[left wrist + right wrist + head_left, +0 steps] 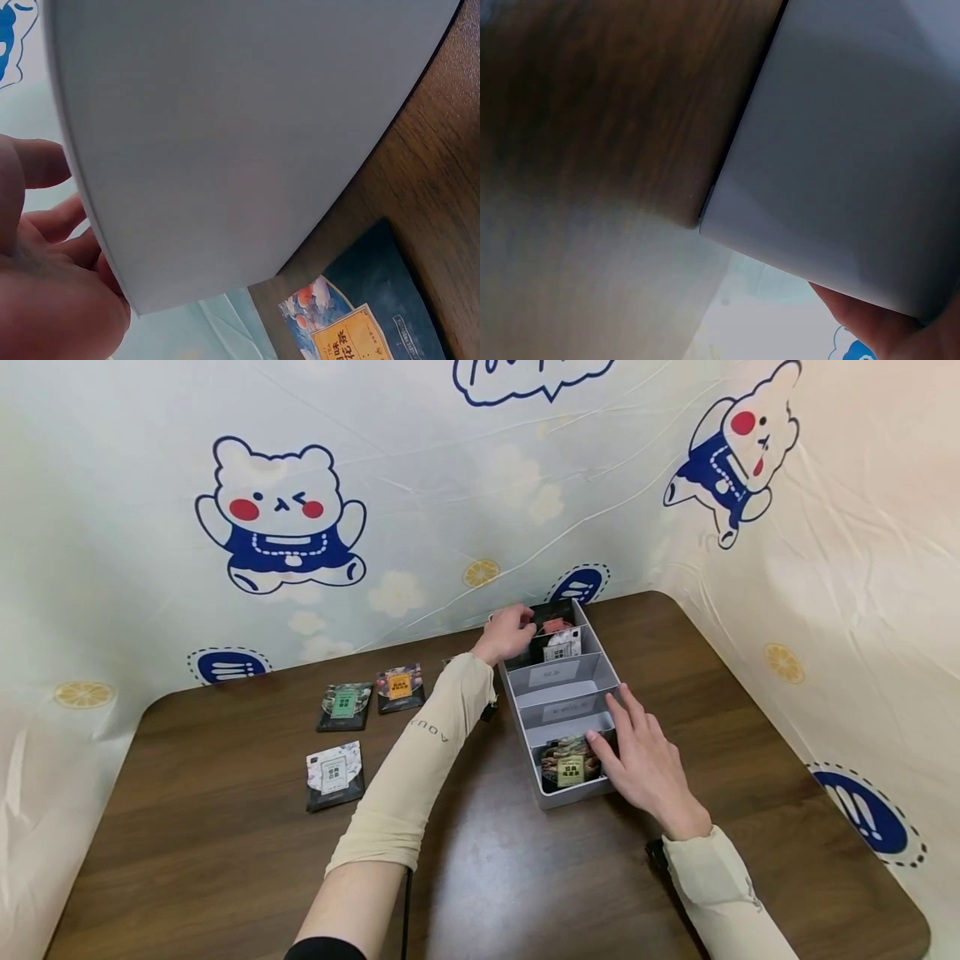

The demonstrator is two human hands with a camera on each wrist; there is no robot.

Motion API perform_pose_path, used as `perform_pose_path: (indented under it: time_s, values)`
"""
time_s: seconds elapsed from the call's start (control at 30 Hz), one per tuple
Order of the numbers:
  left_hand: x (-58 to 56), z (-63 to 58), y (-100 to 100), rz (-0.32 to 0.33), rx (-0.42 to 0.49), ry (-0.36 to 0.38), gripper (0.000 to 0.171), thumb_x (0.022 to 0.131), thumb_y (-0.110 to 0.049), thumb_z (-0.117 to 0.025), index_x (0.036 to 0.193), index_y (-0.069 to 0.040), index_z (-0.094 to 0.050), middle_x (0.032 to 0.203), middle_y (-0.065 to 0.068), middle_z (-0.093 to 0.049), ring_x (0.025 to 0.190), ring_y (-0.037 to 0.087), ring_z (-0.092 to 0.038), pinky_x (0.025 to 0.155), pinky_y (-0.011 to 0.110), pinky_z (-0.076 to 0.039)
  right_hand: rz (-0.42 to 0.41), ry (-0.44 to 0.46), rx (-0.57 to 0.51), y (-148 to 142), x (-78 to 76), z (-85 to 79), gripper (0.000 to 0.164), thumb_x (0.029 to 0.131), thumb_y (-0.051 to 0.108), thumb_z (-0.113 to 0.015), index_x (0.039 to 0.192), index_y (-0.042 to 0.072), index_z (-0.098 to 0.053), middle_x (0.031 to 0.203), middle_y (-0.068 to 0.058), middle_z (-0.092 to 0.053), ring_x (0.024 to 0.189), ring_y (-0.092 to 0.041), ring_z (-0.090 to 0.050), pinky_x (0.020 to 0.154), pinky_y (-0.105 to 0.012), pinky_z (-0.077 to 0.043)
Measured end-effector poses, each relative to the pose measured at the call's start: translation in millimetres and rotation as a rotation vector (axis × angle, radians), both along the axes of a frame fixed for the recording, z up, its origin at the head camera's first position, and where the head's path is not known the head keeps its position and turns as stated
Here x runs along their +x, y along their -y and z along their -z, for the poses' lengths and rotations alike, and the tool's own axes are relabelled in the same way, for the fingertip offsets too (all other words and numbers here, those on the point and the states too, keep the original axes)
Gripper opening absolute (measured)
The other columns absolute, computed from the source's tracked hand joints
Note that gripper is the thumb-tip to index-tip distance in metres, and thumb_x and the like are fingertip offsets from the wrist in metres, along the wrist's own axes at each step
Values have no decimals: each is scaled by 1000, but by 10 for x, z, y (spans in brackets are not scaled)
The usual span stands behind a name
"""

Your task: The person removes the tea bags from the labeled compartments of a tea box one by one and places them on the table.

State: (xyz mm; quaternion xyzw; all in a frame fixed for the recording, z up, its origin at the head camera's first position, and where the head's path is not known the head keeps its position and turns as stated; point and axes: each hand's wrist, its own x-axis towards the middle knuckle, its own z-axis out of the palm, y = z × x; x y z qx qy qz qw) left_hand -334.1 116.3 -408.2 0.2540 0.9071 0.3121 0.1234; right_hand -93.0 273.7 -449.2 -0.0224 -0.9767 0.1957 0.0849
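Note:
A long grey compartment box [573, 795] lies on the table. My left hand [508, 633] bends over its far left rim, fingertips at the far compartments; I cannot tell whether they pinch anything. In the left wrist view, fingers [64, 225] show beyond the rim. My right hand [645, 760] lies over the near right rim with its fingers extended, the thumb at the nearest compartment. That compartment holds a tea packet [572, 767] with a yellow-green label. Towards the far end are a white-labelled tea packet [562, 647] and a red-labelled tea packet [557, 625].
Left of the box on the brown table [225, 827] lie tea packets: one green-labelled [345, 704], one orange-labelled [401, 687], one white-labelled [334, 775]. Another packet is mostly hidden behind the left sleeve. A printed curtain [420, 485] hangs along the table's back and right edges.

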Motion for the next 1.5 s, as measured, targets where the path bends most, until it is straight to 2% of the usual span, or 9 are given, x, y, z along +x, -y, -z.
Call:
perform_pose_path:
  time_s: [0.23, 0.63, 0.8, 1.0, 1.5]
  values:
    - [-7, 43, -15, -11, 37, 2, 40, 101, -23, -45, 138, -7, -50, 139, 9, -54, 131, 23, -47, 112, 48, -26, 2, 3, -1, -1, 1, 11, 71, 98, 54, -41, 150, 7, -32, 161, -15, -17, 124, -40, -44, 74, -57, -51]
    - [11, 26, -20, -20, 82, 49, 40, 101, -23, -47, 137, -8, -49, 128, 8, -59, 121, 23, -53, 110, 47, -27, 3, -12, 0, -8, -2, 23, 69, 98, 51, -42, 149, 6, -34, 160, -16, -19, 123, -41, -45, 73, -57, -51]
    - [11, 57, -50, -12, 60, 32, 37, 99, -25, -49, 132, -9, -56, 121, 6, -64, 114, 22, -56, 109, 48, -27, 3, -13, 2, -6, 4, 15, 69, 98, 52, -42, 149, 6, -34, 160, -16, -19, 123, -41, -45, 73, -58, -51]
    - [20, 70, -68, 24, -4, -26, 32, 98, -28, -52, 123, -13, -66, 119, 3, -66, 112, 22, -59, 107, 51, -26, 1, -14, 3, -7, -1, 17, 70, 98, 53, -42, 149, 6, -33, 160, -16, -19, 122, -41, -45, 72, -58, -51]
    - [43, 57, -56, 48, -57, -52, 28, 98, -25, -55, 120, -16, -69, 122, 1, -67, 117, 22, -58, 110, 52, -24, 4, -23, 2, -9, 0, 27, 70, 98, 53, -42, 149, 6, -33, 160, -16, -20, 123, -41, -45, 74, -58, -50]
